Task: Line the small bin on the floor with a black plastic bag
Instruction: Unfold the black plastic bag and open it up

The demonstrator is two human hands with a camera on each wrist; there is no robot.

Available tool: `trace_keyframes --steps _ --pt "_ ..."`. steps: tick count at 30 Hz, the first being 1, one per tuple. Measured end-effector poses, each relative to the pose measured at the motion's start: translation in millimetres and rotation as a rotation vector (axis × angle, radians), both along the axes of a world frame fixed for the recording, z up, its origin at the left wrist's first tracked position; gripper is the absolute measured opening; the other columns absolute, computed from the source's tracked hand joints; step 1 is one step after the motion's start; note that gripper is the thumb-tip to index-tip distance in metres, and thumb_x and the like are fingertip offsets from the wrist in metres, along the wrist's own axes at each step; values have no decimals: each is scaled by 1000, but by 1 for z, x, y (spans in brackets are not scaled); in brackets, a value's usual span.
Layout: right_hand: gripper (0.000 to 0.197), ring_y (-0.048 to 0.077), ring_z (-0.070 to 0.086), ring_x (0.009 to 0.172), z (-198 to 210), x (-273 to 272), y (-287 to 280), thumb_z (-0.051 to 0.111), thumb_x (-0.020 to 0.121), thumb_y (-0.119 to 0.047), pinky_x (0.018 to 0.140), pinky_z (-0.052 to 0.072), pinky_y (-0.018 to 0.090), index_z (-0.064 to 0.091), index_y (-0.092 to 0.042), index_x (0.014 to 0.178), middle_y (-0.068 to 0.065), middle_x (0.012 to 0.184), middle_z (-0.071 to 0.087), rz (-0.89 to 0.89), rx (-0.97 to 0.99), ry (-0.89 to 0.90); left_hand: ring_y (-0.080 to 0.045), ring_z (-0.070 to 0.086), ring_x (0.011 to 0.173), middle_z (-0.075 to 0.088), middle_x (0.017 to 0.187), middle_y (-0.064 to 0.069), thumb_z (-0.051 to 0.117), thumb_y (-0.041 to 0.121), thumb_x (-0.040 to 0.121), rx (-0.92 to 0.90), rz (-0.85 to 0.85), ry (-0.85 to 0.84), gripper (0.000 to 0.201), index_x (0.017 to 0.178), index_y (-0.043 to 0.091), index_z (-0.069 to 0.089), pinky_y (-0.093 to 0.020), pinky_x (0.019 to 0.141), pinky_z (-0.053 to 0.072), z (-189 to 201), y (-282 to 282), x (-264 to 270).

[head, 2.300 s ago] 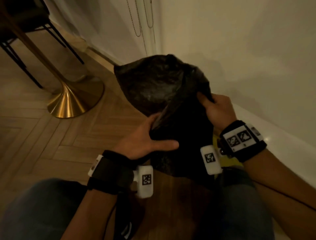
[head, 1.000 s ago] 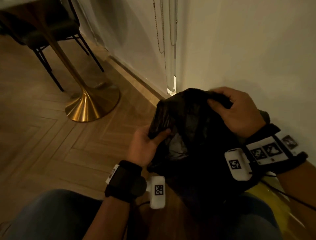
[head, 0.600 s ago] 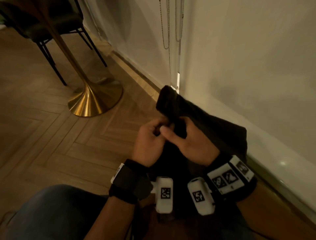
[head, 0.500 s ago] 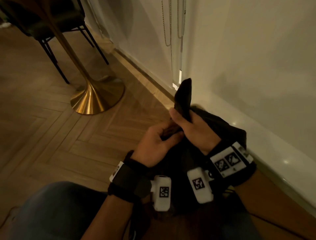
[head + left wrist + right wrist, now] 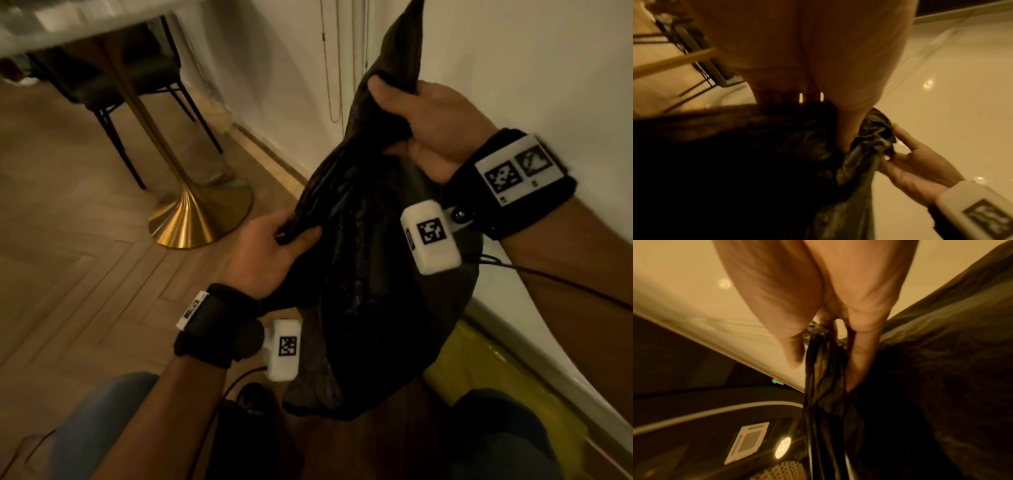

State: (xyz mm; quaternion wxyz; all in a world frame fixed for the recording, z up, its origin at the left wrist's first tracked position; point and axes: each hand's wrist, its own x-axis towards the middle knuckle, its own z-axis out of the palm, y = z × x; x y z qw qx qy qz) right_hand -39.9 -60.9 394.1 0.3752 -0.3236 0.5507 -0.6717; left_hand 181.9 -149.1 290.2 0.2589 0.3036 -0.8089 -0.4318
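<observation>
A black plastic bag [image 5: 359, 274] hangs in the air in front of me, stretched between both hands. My right hand [image 5: 394, 99] is up by the wall and grips the bag's gathered upper part, whose tip sticks up above the fist. Lower and to the left, my left hand [image 5: 294, 233] pinches a fold of the bag's edge between thumb and fingers. In the left wrist view the thumb [image 5: 844, 142] presses into the crumpled bag [image 5: 869, 146]. In the right wrist view a strip of the bag [image 5: 822, 378] runs between the fingers. I cannot clearly make out a bin.
A gold table base [image 5: 198, 219] and dark chair legs [image 5: 137, 144] stand on the wooden floor to the left. The white wall [image 5: 513, 51] and skirting run close on the right, with blind cords [image 5: 329, 68]. Something yellow [image 5: 479, 377] lies on the floor under the bag.
My hands, close together half a second ago, have parted. The right hand went up and to the right with the bag's top, and the bag now hangs stretched out.
</observation>
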Motion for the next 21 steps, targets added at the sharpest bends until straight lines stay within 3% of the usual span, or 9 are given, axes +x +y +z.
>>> trace_keyframes --steps 4,5,7,8,10,13,16,18,21 --pt "56 5 68 90 -16 21 17 75 67 -61 67 55 20 54 -24 104 -11 102 67 -128 186 413 -21 74 93 76 98 -2 75 32 86 87 -10 165 26 101 12 66 -54 82 59 1 18 -14" --pt "72 2 64 95 -29 27 22 76 61 -66 73 54 18 49 -23 112 -12 109 62 -160 249 517 -22 74 92 77 98 -2 74 28 88 133 -31 186 21 101 13 66 -53 83 59 -3 24 -20" --pt "96 6 61 107 -61 32 28 72 56 -75 92 52 26 46 -19 129 -8 122 61 -109 380 608 -21 75 90 78 97 -3 70 19 92 216 -83 215 12 103 14 68 -46 80 61 -9 37 -33" --pt "91 11 65 103 -74 33 30 69 59 -76 93 53 34 53 -17 127 -3 118 66 -62 435 602 -19 76 89 78 97 -3 68 16 94 247 -111 224 12 105 13 70 -38 77 61 -12 43 -39" --pt "68 23 72 81 -96 28 41 65 72 -66 78 59 42 69 -5 102 11 92 74 -47 484 563 -15 75 85 79 94 -4 65 16 96 292 -151 212 15 106 7 72 -27 72 57 -16 51 -47" --pt "37 26 73 74 -109 19 60 62 90 -35 58 58 31 71 0 89 13 81 74 -113 392 324 -15 74 78 78 87 -5 64 20 96 422 -148 184 18 98 6 75 -24 66 57 -24 48 -50" --pt "17 20 72 65 -123 7 85 60 93 -18 57 57 26 71 -6 89 6 76 74 -145 305 23 -24 73 93 76 102 -14 62 17 97 749 -164 217 21 105 3 75 -34 84 58 -32 44 -53" --pt "15 18 71 64 -133 2 98 61 92 -16 58 57 27 72 -6 87 6 73 74 -161 306 -33 -29 70 104 73 113 -19 62 15 97 911 -161 237 26 116 -2 70 -41 96 54 -37 45 -57" --pt "20 26 72 75 -145 -3 116 62 92 -17 68 58 34 72 -1 96 14 87 75 -235 310 -66 -27 70 110 73 118 -15 61 18 97 1025 -145 221 31 122 1 68 -40 97 54 -43 51 -66"
